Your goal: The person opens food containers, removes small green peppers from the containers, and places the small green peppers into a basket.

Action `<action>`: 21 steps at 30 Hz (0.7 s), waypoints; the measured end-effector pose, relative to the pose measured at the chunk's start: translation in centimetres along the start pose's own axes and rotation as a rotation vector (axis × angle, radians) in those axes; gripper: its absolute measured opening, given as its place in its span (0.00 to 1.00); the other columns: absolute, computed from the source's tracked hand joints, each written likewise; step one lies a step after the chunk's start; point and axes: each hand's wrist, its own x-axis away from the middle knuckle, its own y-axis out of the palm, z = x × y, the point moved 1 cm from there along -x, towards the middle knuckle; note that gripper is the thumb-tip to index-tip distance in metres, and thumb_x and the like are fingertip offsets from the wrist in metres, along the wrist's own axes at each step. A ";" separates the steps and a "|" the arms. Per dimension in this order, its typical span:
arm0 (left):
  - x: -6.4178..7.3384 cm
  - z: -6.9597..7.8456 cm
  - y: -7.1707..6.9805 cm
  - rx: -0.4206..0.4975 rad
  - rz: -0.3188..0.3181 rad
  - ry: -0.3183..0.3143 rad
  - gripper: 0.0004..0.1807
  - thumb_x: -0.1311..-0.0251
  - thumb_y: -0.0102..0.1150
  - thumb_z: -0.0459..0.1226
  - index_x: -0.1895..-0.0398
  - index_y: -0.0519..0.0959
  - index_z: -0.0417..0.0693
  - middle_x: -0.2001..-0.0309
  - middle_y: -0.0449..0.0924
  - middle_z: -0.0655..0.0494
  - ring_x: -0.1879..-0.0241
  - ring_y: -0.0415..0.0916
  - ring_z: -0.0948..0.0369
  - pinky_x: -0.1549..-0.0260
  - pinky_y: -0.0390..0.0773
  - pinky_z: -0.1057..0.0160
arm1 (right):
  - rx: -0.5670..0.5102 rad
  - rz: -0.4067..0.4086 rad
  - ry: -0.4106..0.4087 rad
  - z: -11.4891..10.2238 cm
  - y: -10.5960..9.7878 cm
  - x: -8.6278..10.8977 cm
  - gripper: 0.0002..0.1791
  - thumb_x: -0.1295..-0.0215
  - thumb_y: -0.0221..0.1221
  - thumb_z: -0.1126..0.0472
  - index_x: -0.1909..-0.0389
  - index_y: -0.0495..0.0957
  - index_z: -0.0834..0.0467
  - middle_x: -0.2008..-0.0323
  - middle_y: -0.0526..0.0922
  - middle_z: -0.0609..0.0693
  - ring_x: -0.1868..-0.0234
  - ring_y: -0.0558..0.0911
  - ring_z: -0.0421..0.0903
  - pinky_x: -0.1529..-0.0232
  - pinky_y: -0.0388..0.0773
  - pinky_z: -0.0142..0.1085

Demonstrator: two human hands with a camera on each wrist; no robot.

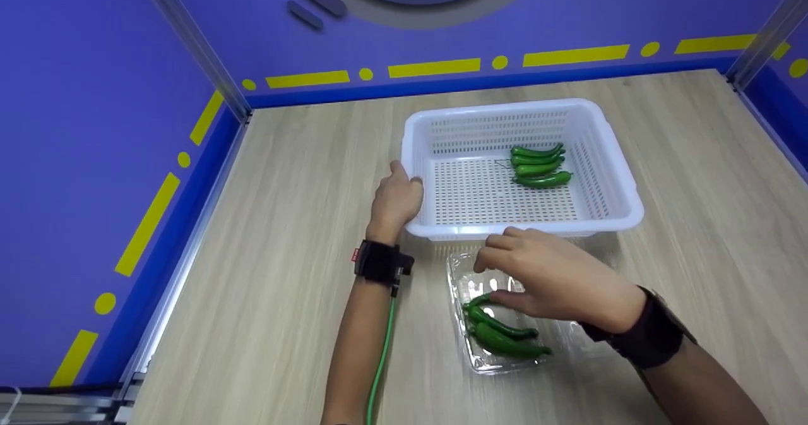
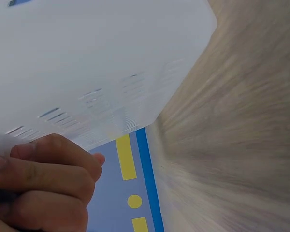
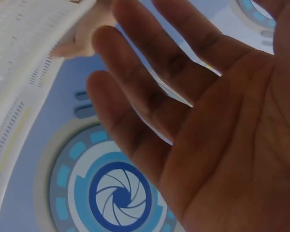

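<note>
My left hand (image 1: 396, 199) grips the left rim of a white plastic basket (image 1: 505, 229); in the left wrist view its curled fingers (image 2: 53, 183) show by the basket's outer wall (image 2: 101, 58). Several green chili peppers (image 1: 538, 167) lie side by side at the right inside the basket. Over a clear plastic tray (image 1: 464, 349), just in front of the basket, my right hand (image 1: 555, 280) hovers with loosely bent fingers. Its palm (image 3: 222, 145) is empty in the right wrist view. Three green chili peppers (image 1: 505, 341) lie in the tray, one partly behind the right thumb.
Both basket and tray stand on a light wood-grain table (image 1: 284, 223). Blue panels with yellow marks (image 1: 435, 68) rise behind the table and along its sides. A green cable (image 1: 382, 362) runs along my left forearm from the wrist strap (image 1: 377, 262).
</note>
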 end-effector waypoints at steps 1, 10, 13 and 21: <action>0.0 0.0 0.0 0.000 0.000 -0.002 0.35 0.28 0.41 0.46 0.23 0.53 0.38 0.50 0.80 0.41 0.55 0.81 0.52 0.55 0.80 0.51 | 0.001 -0.022 0.008 0.0 0.3 -0.1 0.17 0.44 0.73 0.50 0.58 0.80 0.50 0.61 0.82 0.41 0.58 0.81 0.44 0.55 0.79 0.40; 0.0 0.0 0.0 0.012 -0.009 0.008 0.37 0.27 0.40 0.46 0.21 0.49 0.37 0.52 0.81 0.41 0.59 0.82 0.53 0.62 0.80 0.54 | -0.004 -0.116 0.069 -0.5 1.3 0.0 0.16 0.46 0.73 0.54 0.60 0.80 0.53 0.64 0.83 0.46 0.61 0.82 0.46 0.59 0.80 0.42; 0.0 -0.1 0.0 0.015 -0.011 0.008 0.38 0.27 0.40 0.46 0.20 0.48 0.37 0.51 0.81 0.41 0.59 0.82 0.53 0.61 0.80 0.55 | -0.004 -0.144 0.087 -0.6 1.6 0.0 0.16 0.45 0.72 0.54 0.60 0.80 0.53 0.64 0.83 0.45 0.61 0.83 0.47 0.58 0.80 0.43; 0.1 -0.1 0.1 0.006 0.000 0.005 0.38 0.28 0.41 0.47 0.21 0.49 0.38 0.49 0.81 0.41 0.57 0.82 0.52 0.60 0.80 0.54 | 0.004 -0.173 0.110 -0.7 1.9 0.0 0.16 0.48 0.72 0.56 0.59 0.79 0.53 0.65 0.84 0.46 0.61 0.82 0.48 0.57 0.79 0.44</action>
